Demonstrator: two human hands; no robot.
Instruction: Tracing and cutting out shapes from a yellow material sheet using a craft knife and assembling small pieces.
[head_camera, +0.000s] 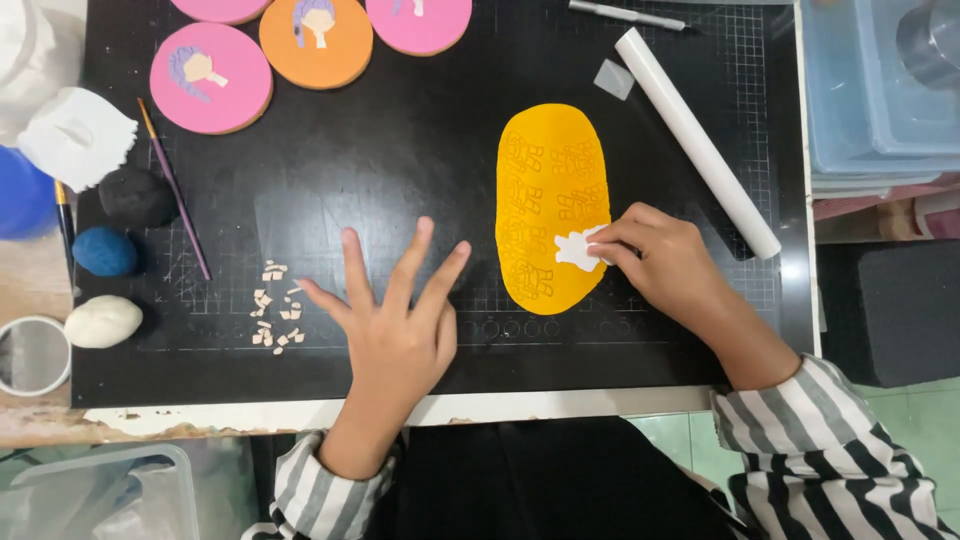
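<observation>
I am pressing a small white cutter (577, 249) with my right hand (660, 262), fingertips pinched shut on it, into the near right part of the yellow rolled sheet (552, 205), while my left hand (395, 325), fingers splayed and holding nothing, is bracing on the black mat (380, 170) of the bench; lifting the cutter next calls for a straight, clean pull.

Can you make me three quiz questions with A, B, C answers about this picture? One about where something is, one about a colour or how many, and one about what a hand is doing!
1. Where is the white rolling pin?
A. right of the yellow sheet
B. left of the dough balls
C. on a round disc

2. How many round pink discs show?
A. one
B. three
C. five

3. What is the right hand doing?
A. resting flat, holding nothing
B. pressing a small white cutter on the yellow sheet
C. holding a brush

Answers:
1 A, it lies beside the yellow sheet.
2 B, three pink, one orange.
3 B, fingertips pinch the small white cutter.
</observation>
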